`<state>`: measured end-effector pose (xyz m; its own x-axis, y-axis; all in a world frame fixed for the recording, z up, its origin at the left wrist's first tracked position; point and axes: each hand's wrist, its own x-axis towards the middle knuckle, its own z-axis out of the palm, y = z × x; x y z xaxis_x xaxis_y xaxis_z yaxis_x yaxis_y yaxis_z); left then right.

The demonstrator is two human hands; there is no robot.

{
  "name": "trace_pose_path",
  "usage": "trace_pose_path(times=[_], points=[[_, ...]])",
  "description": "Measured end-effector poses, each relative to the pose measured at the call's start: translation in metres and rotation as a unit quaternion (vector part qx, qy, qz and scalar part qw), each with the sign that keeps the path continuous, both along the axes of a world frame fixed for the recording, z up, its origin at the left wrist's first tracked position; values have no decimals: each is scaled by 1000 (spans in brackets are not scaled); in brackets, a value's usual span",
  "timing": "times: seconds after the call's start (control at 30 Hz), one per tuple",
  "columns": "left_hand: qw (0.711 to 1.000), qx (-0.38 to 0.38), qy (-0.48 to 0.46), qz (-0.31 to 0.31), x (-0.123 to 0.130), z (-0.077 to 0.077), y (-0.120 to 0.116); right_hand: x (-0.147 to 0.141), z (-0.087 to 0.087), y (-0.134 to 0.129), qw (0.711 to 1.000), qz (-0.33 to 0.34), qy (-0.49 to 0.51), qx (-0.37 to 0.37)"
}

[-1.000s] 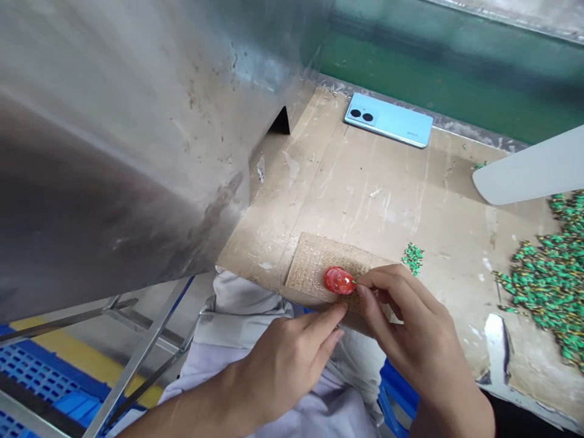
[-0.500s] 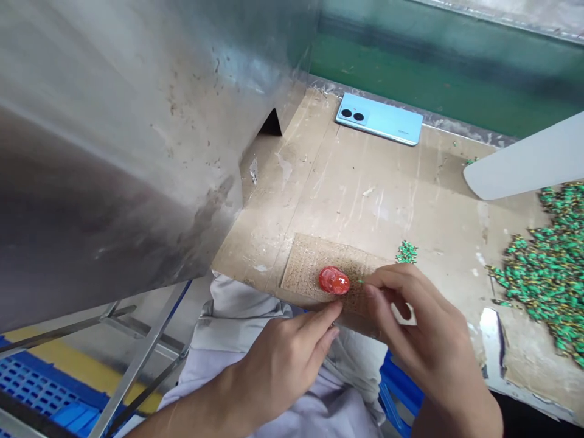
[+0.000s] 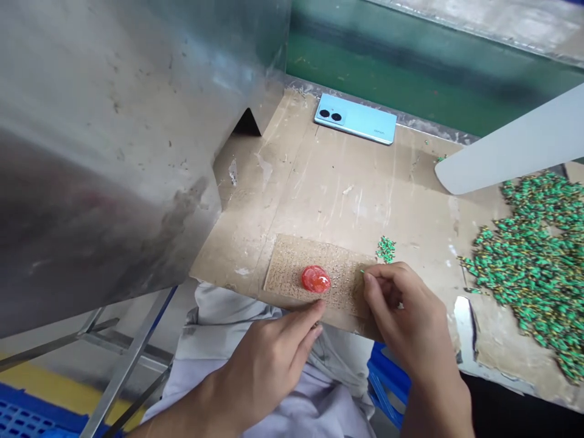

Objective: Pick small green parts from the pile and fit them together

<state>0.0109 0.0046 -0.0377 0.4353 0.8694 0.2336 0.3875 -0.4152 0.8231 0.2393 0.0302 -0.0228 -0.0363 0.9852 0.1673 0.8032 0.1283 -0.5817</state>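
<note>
A tan piece of board, its surface dotted with small holes or specks, lies at the front edge of the table. On its middle sits a glossy red, rounded lump. My left hand is at the board's front edge, fingers closed around that edge just below the red lump. Above the board's right end, my right hand pinches a tiny green piece between thumb and forefinger; only its tip shows. Just beyond that hand lies a little cluster of green pieces.
A large heap of green and gold pieces covers the table's right side. A light blue phone lies at the back. A white, rounded-end object reaches in from the right. A big metal housing fills the left.
The whole view has shifted, so the table things appear farther left. My right hand still pinches the green piece, held slightly farther from the red lump. My left hand stays at the board's edge.
</note>
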Motion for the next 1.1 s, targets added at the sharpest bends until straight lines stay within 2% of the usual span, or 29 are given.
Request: trace_pose_path(times=[0.33, 0.67, 0.87, 0.93, 1.0, 1.07, 1.1], points=[[1000, 5, 8, 2, -1, 0, 0, 0, -2, 3, 998, 38, -48, 25], [1000, -3, -4, -1, -1, 1, -1, 2, 6, 2, 999, 43, -1, -23], [999, -30, -15, -5, -1, -3, -1, 2, 2, 3, 999, 43, -18, -5], [998, -51, -23, -6, -2, -2, -2, 3, 2, 3, 999, 37, -7, -5], [993, -106, -42, -3, -3, 3, -5, 4, 4, 0, 1000, 23, 10, -4], [971, -219, -97, 4, -4, 10, -9, 5, 7, -5, 1000, 0, 25, 11], [946, -291, -142, 4, -4, 14, -11, 6, 9, -9, 999, -10, 35, 24]])
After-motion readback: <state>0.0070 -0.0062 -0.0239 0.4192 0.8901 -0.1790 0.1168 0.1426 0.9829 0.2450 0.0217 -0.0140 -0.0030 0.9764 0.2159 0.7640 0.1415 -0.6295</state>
